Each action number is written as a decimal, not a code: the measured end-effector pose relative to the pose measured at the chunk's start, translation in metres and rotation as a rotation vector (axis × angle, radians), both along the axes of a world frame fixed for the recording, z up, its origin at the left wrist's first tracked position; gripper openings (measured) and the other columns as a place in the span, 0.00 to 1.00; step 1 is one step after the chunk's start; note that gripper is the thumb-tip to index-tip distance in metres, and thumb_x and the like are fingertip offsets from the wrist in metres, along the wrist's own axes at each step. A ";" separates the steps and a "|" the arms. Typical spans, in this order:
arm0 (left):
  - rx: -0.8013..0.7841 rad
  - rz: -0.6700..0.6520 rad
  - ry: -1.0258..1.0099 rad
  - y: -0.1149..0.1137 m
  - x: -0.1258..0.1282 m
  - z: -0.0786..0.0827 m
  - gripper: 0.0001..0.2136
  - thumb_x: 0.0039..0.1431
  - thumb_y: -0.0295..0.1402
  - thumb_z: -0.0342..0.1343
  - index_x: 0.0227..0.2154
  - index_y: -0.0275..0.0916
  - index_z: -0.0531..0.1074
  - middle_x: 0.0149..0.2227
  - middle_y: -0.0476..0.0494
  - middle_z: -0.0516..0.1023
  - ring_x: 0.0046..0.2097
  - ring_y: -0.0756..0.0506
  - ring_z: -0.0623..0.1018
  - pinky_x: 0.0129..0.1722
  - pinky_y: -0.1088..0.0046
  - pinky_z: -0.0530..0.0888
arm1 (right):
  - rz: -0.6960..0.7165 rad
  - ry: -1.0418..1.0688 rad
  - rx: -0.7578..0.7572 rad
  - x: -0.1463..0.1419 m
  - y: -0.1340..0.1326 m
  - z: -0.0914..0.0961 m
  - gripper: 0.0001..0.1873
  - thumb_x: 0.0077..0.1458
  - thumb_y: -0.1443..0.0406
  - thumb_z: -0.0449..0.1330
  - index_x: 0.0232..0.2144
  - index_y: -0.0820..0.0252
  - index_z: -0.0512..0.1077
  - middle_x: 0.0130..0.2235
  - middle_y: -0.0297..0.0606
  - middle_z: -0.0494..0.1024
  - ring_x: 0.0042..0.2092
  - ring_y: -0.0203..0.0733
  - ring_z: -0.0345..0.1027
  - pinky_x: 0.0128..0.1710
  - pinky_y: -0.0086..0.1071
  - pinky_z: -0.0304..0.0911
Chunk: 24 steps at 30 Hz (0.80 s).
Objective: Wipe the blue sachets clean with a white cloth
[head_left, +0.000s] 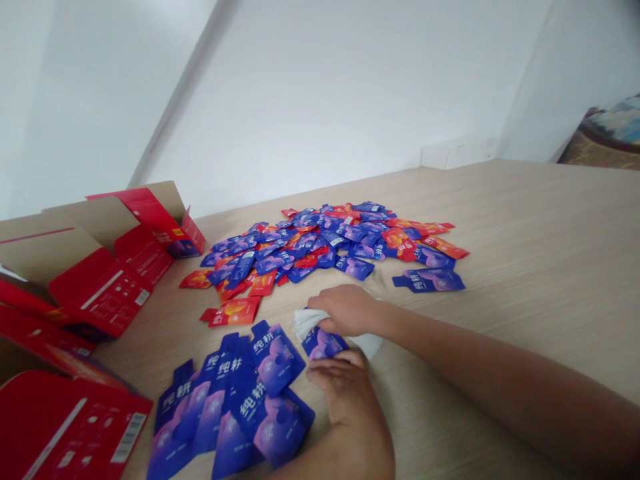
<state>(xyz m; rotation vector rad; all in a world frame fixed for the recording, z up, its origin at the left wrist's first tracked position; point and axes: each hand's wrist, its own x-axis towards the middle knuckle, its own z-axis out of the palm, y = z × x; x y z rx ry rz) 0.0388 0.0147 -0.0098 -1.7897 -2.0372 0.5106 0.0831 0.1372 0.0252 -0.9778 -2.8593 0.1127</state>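
1. Head view: my right hand (346, 310) is curled knuckles-up over a white cloth (306, 321), fingers closed on it, and it presses the cloth onto the far end of one blue pouch (325, 345).
2. My left hand (345, 390) sits at that pouch's near edge with its fingers bent and the tips against it. I cannot tell whether they pinch it or only pin it down.
3. The blue pouch lies flat on the wooden table (525, 253), between my two hands, and part of the cloth shows just to the right of it.
4. Just left of the pouch, a row of blue pouches (240, 400) lies overlapped like a fan, running toward me.
5. Beyond the pouch, a loose pile of red and blue pouches (330, 243) is spread on the table. Two more blue ones (431, 280) lie apart at the pile's right edge.
6. Well left of the pouch stand opened red cardboard boxes (100, 287), and a flattened red box (65, 427) lies nearer to me.
7. Far behind the pouch, a small white box (453, 155) sits against the wall.
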 end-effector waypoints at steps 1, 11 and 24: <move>-0.005 0.003 0.034 0.000 0.000 -0.001 0.19 0.53 0.17 0.43 0.43 0.31 0.72 0.40 0.29 0.78 0.40 0.37 0.77 0.40 0.60 0.73 | 0.002 0.011 -0.002 0.000 -0.001 0.003 0.17 0.52 0.58 0.52 0.44 0.55 0.67 0.39 0.41 0.75 0.40 0.46 0.69 0.33 0.34 0.58; -0.003 0.002 0.113 0.002 -0.001 -0.004 0.20 0.53 0.17 0.41 0.44 0.32 0.72 0.39 0.30 0.78 0.39 0.38 0.78 0.40 0.58 0.72 | 0.144 -0.014 -0.084 -0.006 -0.006 -0.007 0.16 0.51 0.55 0.52 0.41 0.53 0.68 0.36 0.38 0.76 0.36 0.45 0.69 0.28 0.32 0.56; 0.004 -0.007 0.150 0.003 -0.001 -0.007 0.20 0.52 0.16 0.40 0.42 0.31 0.72 0.39 0.29 0.78 0.38 0.38 0.78 0.38 0.60 0.73 | 0.097 0.037 -0.037 -0.004 -0.008 0.000 0.16 0.52 0.57 0.52 0.42 0.54 0.68 0.38 0.39 0.76 0.39 0.45 0.69 0.32 0.33 0.58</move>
